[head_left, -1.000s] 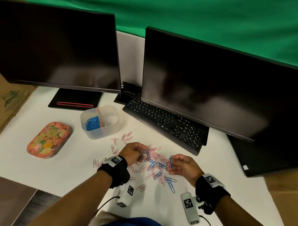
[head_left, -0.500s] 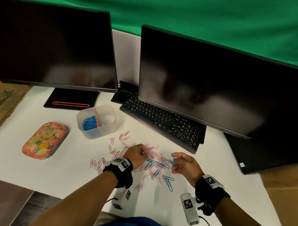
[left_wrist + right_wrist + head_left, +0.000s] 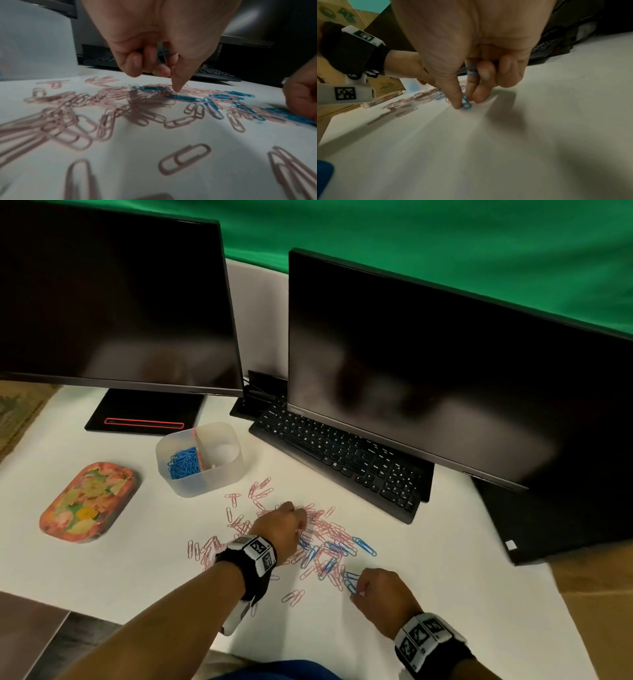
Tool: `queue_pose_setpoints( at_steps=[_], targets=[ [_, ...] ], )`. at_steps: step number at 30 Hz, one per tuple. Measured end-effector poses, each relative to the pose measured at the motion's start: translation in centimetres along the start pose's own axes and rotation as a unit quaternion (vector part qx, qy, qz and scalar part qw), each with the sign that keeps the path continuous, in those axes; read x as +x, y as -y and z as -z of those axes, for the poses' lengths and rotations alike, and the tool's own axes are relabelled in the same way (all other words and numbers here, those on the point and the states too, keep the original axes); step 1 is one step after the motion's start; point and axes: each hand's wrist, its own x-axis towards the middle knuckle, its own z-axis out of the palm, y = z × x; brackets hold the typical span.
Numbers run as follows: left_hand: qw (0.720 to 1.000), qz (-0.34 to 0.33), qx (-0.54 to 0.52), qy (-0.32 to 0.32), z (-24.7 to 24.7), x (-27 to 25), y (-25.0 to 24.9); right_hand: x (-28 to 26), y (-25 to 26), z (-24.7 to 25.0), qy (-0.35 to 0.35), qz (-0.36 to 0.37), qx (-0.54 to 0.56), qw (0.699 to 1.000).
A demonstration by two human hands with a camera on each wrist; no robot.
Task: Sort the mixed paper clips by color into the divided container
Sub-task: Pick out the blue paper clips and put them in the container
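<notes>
Pink and blue paper clips lie scattered on the white table. The clear divided container stands behind them, with blue clips in its left compartment. My left hand is on the pile's far side; in the left wrist view its curled fingers hold blue clips while one fingertip touches the pile. My right hand is at the pile's near edge. In the right wrist view its thumb and a finger pinch a blue clip against the table, and another blue clip sits in the curled fingers.
A black keyboard and two dark monitors stand behind the pile. A flowered oval tin lies at the left. The table's near edge runs under my left forearm.
My right hand has come down and nearer to me, from holding a blue clip above the pile to pinching one at the pile's near edge. The left hand stays on the pile.
</notes>
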Motion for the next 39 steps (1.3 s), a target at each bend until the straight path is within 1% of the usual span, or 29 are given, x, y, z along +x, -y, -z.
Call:
queue_pose_setpoints(
  at_steps=[2,4,7,9,12,15,18,20,21,22,23,24,25,26,27,28,29,30,31,32,33,34,35,36,37,39],
  targets=[
    [0.999,-0.039,0.011,0.027,-0.2,0.1,-0.2,0.1,0.4,-0.4,-0.005,0.010,-0.003,1.000],
    [0.997,-0.046,0.039,0.048,-0.5,0.4,-0.5,0.3,0.5,-0.7,-0.006,0.016,-0.011,1.000],
    [0.996,-0.046,0.056,0.042,-0.6,0.7,-0.4,0.6,0.6,-0.9,-0.008,0.011,0.011,1.000],
    [0.997,-0.045,0.047,0.032,-0.6,0.8,-0.1,0.7,0.5,-1.0,-0.005,0.007,0.029,1.000],
    [0.999,-0.034,0.004,0.003,-0.4,0.8,0.2,0.7,0.4,-1.0,-0.005,0.006,0.051,0.999],
    [0.998,-0.017,-0.060,-0.022,-0.1,0.7,0.4,0.8,0.3,-1.0,-0.001,0.008,0.064,0.998],
    [0.985,0.014,-0.170,-0.029,0.1,0.6,0.6,0.6,0.1,-1.0,0.006,0.015,0.061,0.998],
    [0.963,0.042,-0.264,-0.026,0.4,0.7,0.6,0.4,0.1,-0.5,0.012,0.022,0.091,0.995],
    [0.950,0.060,-0.307,-0.021,0.7,0.9,0.5,0.2,0.3,-0.1,0.021,0.018,0.124,0.992],
    [0.929,0.085,-0.360,-0.011,1.1,1.0,0.4,0.2,0.4,0.3,0.031,0.010,0.168,0.985],
    [0.895,0.112,-0.432,0.002,1.6,1.1,0.2,0.3,0.7,0.8,0.040,-0.004,0.224,0.974],
    [0.852,0.134,-0.506,0.017,2.0,1.2,-0.1,0.4,0.8,1.3,0.044,-0.024,0.289,0.956],
    [0.808,0.148,-0.570,0.030,2.3,1.1,-0.2,0.7,1.0,1.8,0.044,-0.051,0.366,0.928],
    [0.769,0.158,-0.618,0.043,2.6,1.1,-0.4,1.0,1.2,2.2,0.045,-0.078,0.443,0.892],
    [0.738,0.166,-0.652,0.056,2.8,0.9,-0.6,1.3,1.4,2.6,0.044,-0.102,0.503,0.857],
    [0.717,0.175,-0.671,0.069,2.9,0.9,-0.7,1.5,1.5,2.9,0.042,-0.123,0.545,0.828],
    [0.712,0.181,-0.674,0.080,2.8,0.8,-0.9,1.6,1.5,3.2,0.042,-0.140,0.577,0.804],
    [0.730,0.181,-0.653,0.089,2.9,0.7,-1.1,1.8,1.5,3.3,0.047,-0.161,0.605,0.778],
    [0.770,0.173,-0.607,0.096,2.7,0.7,-1.3,1.9,1.4,3.4,0.053,-0.180,0.630,0.754],
    [0.824,0.157,-0.534,0.103,2.6,0.6,-1.5,2.0,1.4,3.5,0.059,-0.194,0.647,0.735],
    [0.879,0.137,-0.446,0.102,2.3,0.6,-1.6,2.2,1.4,3.5,0.065,-0.201,0.656,0.725],
    [0.924,0.110,-0.354,0.094,2.0,0.5,-1.8,2.3,1.4,3.5,0.072,-0.205,0.659,0.720],
    [0.955,0.081,-0.273,0.084,1.6,0.3,-1.9,2.4,1.4,3.5,0.080,-0.204,0.660,0.719],
    [0.974,0.059,-0.204,0.081,1.2,0.1,-2.1,2.6,1.4,3.4,0.085,-0.199,0.661,0.719],
    [0.986,0.040,-0.141,0.080,0.7,-0.1,-2.2,2.6,1.3,3.3,0.089,-0.192,0.661,0.720],
    [0.995,0.022,-0.047,0.081,-0.2,-0.4,-2.6,2.7,1.2,3.0,0.084,-0.187,0.656,0.726]
  ],
)
